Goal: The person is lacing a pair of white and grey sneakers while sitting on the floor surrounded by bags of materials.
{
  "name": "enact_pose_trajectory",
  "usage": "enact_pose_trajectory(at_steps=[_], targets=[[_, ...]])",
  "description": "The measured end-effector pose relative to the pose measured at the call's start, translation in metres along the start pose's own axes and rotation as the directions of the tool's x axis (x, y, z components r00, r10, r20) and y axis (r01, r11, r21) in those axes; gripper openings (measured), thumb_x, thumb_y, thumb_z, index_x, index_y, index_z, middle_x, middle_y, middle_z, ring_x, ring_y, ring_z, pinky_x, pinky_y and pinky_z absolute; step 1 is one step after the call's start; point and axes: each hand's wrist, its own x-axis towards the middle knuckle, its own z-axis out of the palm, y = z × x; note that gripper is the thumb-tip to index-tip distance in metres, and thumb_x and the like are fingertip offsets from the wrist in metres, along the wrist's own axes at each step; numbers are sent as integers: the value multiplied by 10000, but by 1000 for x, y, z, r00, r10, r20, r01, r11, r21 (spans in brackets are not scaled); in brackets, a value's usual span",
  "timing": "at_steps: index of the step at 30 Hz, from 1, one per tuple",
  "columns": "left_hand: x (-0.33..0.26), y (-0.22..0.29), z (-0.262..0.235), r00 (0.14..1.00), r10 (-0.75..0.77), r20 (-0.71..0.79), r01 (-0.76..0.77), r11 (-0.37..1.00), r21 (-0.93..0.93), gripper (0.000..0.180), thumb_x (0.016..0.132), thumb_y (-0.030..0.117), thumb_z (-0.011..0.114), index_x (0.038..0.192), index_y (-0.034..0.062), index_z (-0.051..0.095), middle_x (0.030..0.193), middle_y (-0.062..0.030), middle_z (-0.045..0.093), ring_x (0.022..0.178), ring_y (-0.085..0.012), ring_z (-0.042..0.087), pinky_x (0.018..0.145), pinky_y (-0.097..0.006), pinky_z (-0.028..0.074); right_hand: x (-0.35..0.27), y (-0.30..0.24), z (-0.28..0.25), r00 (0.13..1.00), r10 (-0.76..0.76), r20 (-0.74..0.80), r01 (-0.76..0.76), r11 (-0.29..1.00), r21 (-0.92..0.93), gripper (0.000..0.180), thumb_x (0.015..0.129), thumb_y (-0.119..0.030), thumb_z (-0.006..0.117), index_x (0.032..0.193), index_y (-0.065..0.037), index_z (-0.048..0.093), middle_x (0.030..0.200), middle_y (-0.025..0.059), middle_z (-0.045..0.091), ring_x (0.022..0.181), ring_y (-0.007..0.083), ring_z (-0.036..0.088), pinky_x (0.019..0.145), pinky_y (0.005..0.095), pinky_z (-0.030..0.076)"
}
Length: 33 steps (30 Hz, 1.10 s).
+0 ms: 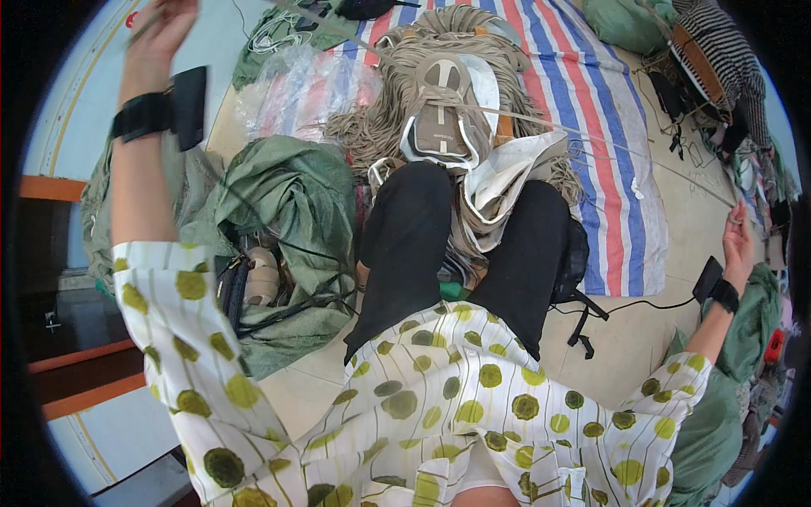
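Note:
A beige-grey shoe upper (440, 139) with white edging rests just beyond my knees, its tongue facing up. A long tan shoelace (591, 138) stretches from it to the right, where my right hand (737, 241) pinches it between closed fingers. Another strand of lace runs taut from the upper toward the top left and leaves the picture. My left hand (160, 32) is raised there, fingers curled, blurred and partly cut off by the edge. A thick heap of tan laces (456, 29) lies behind the upper. More white-lined upper pieces (511, 182) hang between my knees.
A striped red, white and blue sheet (604, 194) spreads under the laces. A green sack (279, 190) stands open at left, beside clear plastic (296, 89). A black bag (574, 262) lies by my right knee. Clothes and sacks line the right side.

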Motion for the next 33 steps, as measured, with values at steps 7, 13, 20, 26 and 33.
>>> enact_pose_trajectory(at_steps=[7,13,20,26,33], targets=[[-157,130,2,808,481,-339,-251,802,541,273,849,-44,458,1105,-136,437,1022,-198,523,868,-234,533,812,-307,482,37,-17,27,952,-302,-51,253,868,-427,413,876,51,370,1277,74,271,1344,188,301,1235,266,321,1073,393,251],[-177,85,-38,70,826,-560,-314,551,773,257,901,-10,264,1079,-122,413,1192,-271,435,1095,-360,466,945,-455,417,30,143,105,990,79,117,95,246,-965,279,855,-140,536,1117,-47,555,1021,24,540,847,55,508,757,200,427],[-97,-103,-111,627,505,-593,454,382,805,241,855,195,521,1016,33,598,833,-13,602,714,-65,536,631,-182,425,-3,341,210,763,533,366,355,127,-926,172,813,-193,585,858,-32,622,714,-22,561,603,37,493,561,185,425],[-36,-280,-93,783,158,-602,555,258,790,148,815,151,566,890,32,612,758,-18,592,588,-73,527,509,-184,421,-2,433,221,591,765,255,467,-67,-882,148,697,-149,606,766,-25,647,698,62,628,655,140,581,626,279,461],[-15,-332,-112,865,264,-427,454,-48,890,212,755,201,564,810,6,628,620,-98,594,561,-176,577,569,-292,452,-6,461,227,595,773,222,518,-158,-841,151,676,-140,600,773,-37,657,721,131,637,679,226,618,643,324,475]])
